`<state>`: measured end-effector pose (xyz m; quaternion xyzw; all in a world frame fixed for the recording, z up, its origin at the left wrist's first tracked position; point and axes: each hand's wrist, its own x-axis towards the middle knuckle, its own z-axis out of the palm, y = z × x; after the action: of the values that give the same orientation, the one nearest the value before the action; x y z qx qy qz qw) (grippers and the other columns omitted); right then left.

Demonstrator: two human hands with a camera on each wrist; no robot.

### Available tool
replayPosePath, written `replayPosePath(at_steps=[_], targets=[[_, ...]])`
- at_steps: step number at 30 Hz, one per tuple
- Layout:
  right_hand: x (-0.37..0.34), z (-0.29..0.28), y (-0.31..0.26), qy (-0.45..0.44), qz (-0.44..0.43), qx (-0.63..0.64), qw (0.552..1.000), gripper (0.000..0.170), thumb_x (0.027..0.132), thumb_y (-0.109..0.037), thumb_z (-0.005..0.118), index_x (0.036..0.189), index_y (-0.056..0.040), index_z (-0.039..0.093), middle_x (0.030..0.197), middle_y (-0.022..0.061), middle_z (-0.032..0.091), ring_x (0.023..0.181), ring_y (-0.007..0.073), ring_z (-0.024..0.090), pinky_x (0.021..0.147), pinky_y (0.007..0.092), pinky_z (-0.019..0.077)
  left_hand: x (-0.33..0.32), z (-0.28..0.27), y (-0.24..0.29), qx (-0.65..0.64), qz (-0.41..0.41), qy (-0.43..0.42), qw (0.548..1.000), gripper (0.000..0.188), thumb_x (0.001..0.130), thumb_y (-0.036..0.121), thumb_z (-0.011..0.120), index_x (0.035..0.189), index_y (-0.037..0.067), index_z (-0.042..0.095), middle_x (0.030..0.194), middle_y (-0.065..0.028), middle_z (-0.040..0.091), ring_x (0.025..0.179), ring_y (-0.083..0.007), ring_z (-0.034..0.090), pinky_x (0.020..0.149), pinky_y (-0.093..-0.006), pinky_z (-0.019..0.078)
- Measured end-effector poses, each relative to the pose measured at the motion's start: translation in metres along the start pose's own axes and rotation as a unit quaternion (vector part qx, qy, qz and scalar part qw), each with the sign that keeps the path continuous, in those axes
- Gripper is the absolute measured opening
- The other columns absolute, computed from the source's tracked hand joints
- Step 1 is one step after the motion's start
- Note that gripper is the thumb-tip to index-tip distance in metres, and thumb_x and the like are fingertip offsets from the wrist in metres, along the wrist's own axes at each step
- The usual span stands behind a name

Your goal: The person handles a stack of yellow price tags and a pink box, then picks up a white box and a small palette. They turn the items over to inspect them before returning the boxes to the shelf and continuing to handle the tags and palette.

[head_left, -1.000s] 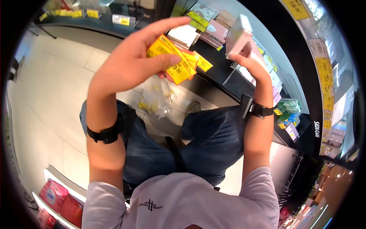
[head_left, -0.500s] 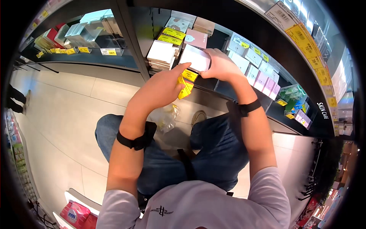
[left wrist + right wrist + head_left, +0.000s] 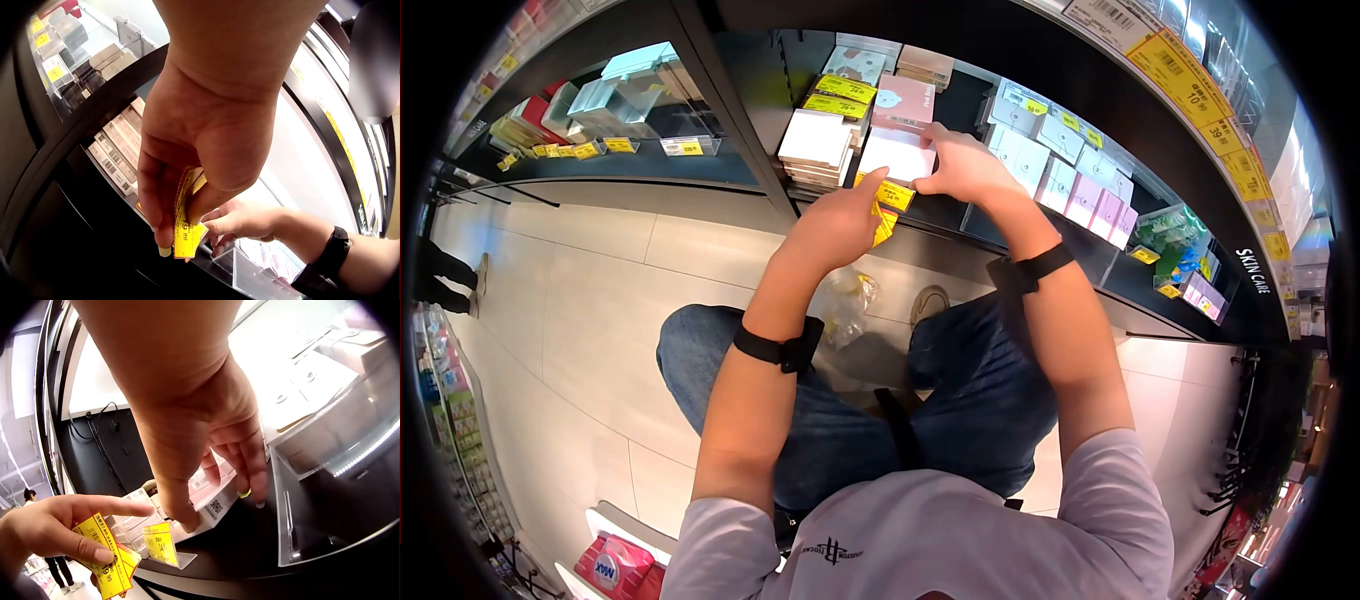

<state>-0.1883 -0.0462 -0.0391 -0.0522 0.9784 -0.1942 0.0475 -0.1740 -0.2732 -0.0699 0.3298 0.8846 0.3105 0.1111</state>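
My left hand pinches several yellow price tags between thumb and fingers at the shelf's front edge; in the right wrist view its index finger stretches toward the boxes. My right hand grips the right side of a white-topped box lying on the shelf, thumb at the front and fingers behind. A yellow tag in a clear holder stands in front of that box. Behind it lies a pink box, and a stack of white boxes is to its left.
White and lilac boxes fill a clear tray right of my right hand. A dark upright divider separates the left shelf. Overhead runs a shelf edge with yellow labels. A plastic bag lies on the floor by my foot.
The box in my right hand has come down from the air onto the shelf, behind the front tag. My left hand, still holding the tags, has moved to the shelf edge.
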Motion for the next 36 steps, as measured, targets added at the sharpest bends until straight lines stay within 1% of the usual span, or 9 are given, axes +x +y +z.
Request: replayPosePath(at_steps=[6, 11, 15, 22, 24, 29, 31, 33, 36], targets=[[0.01, 0.006, 0.01, -0.001, -0.052, 0.009, 0.999, 0.064, 0.068, -0.027, 0.082, 0.117, 0.0023, 0.053, 0.098, 0.0229, 0.067, 0.088, 0.0362, 0.067, 0.078, 0.0396, 0.0525, -0.002, 0.0, 0.001, 0.006, -0.007, 0.0, 1.0, 0.061, 0.086, 0.01, 0.057, 0.143, 0.009, 0.036, 0.098, -0.0272, 0.063, 0.088, -0.0431, 0.061, 0.08, -0.0493, 0.0476], [0.003, -0.017, -0.009, -0.092, 0.176, 0.129, 0.971, 0.048, 0.08, -0.03, 0.075, 0.106, 0.0023, 0.053, 0.085, 0.0142, 0.066, 0.064, 0.0177, 0.067, 0.057, 0.0311, 0.0559, -0.006, 0.0, 0.013, -0.022, -0.04, 0.033, 0.998, 0.039, 0.087, 0.011, 0.057, 0.124, 0.004, 0.046, 0.093, -0.0249, 0.064, 0.086, -0.0433, 0.061, 0.076, -0.0497, 0.0477], [0.006, -0.014, -0.009, -0.158, 0.159, 0.21, 0.952, 0.028, 0.087, -0.021, 0.063, 0.093, 0.0031, 0.05, 0.077, 0.012, 0.064, 0.063, 0.0169, 0.067, 0.056, 0.0285, 0.0575, -0.003, 0.017, -0.004, -0.017, 0.006, 0.014, 1.0, 0.024, 0.088, 0.011, 0.057, 0.109, 0.003, 0.049, 0.091, -0.0241, 0.064, 0.087, -0.0425, 0.062, 0.073, -0.0491, 0.0479], [0.019, -0.012, -0.008, -0.191, 0.151, 0.236, 0.941, 0.019, 0.089, -0.015, 0.053, 0.088, 0.0041, 0.052, 0.078, 0.0124, 0.064, 0.062, 0.0174, 0.067, 0.054, 0.0288, 0.0576, 0.006, 0.028, -0.007, -0.009, -0.021, -0.033, 0.999, 0.03, 0.086, 0.011, 0.059, 0.112, 0.002, 0.049, 0.093, -0.0235, 0.065, 0.089, -0.0416, 0.062, 0.076, -0.0486, 0.0487], [0.02, -0.023, -0.013, -0.151, 0.199, 0.238, 0.939, 0.023, 0.087, -0.012, 0.051, 0.087, 0.0088, 0.059, 0.073, 0.014, 0.066, 0.057, 0.0195, 0.067, 0.052, 0.0307, 0.0582, 0.006, 0.029, -0.006, -0.007, -0.023, -0.022, 0.999, 0.033, 0.085, 0.012, 0.059, 0.115, 0.001, 0.049, 0.095, -0.0239, 0.066, 0.091, -0.0416, 0.063, 0.078, -0.0491, 0.0492], [0.048, -0.061, -0.009, 0.021, 0.175, 0.193, 0.965, 0.032, 0.09, -0.03, 0.059, 0.088, 0.0016, 0.06, 0.072, 0.0088, 0.066, 0.055, 0.0124, 0.063, 0.048, 0.026, 0.0506, 0.01, 0.029, -0.005, 0.002, -0.027, -0.041, 0.999, 0.037, 0.085, 0.011, 0.06, 0.118, 0.0, 0.048, 0.094, -0.0242, 0.066, 0.089, -0.0417, 0.064, 0.078, -0.049, 0.05], [0.084, -0.054, 0.015, 0.066, 0.204, 0.162, 0.963, 0.037, 0.089, -0.037, 0.059, 0.093, -0.0008, 0.065, 0.083, 0.0117, 0.07, 0.07, 0.0172, 0.067, 0.062, 0.0317, 0.0535, 0.009, 0.025, -0.003, 0.006, -0.025, -0.044, 0.999, 0.037, 0.084, 0.01, 0.06, 0.118, 0.0, 0.048, 0.093, -0.0241, 0.066, 0.087, -0.0417, 0.064, 0.077, -0.0489, 0.0502], [0.121, -0.034, 0.055, 0.318, 0.001, -0.057, 0.946, 0.048, 0.088, -0.045, 0.062, 0.111, -0.0029, 0.067, 0.106, 0.0172, 0.069, 0.096, 0.0259, 0.067, 0.086, 0.0381, 0.0517, 0.001, 0.019, 0.0, -0.018, -0.017, -0.037, 0.999, 0.037, 0.084, 0.01, 0.06, 0.118, 0.0, 0.048, 0.091, -0.0239, 0.067, 0.086, -0.0414, 0.064, 0.076, -0.0495, 0.0503], [0.16, -0.017, 0.089, 0.307, 0.018, -0.186, 0.933, 0.061, 0.087, -0.051, 0.062, 0.127, -0.0043, 0.061, 0.126, 0.0209, 0.061, 0.117, 0.0321, 0.059, 0.1, 0.0383, 0.0438, -0.009, 0.016, -0.005, -0.041, 0.032, 0.003, 0.999, 0.037, 0.085, 0.011, 0.06, 0.118, 0.0, 0.049, 0.089, -0.0234, 0.067, 0.084, -0.0417, 0.064, 0.074, -0.0502, 0.0501]])
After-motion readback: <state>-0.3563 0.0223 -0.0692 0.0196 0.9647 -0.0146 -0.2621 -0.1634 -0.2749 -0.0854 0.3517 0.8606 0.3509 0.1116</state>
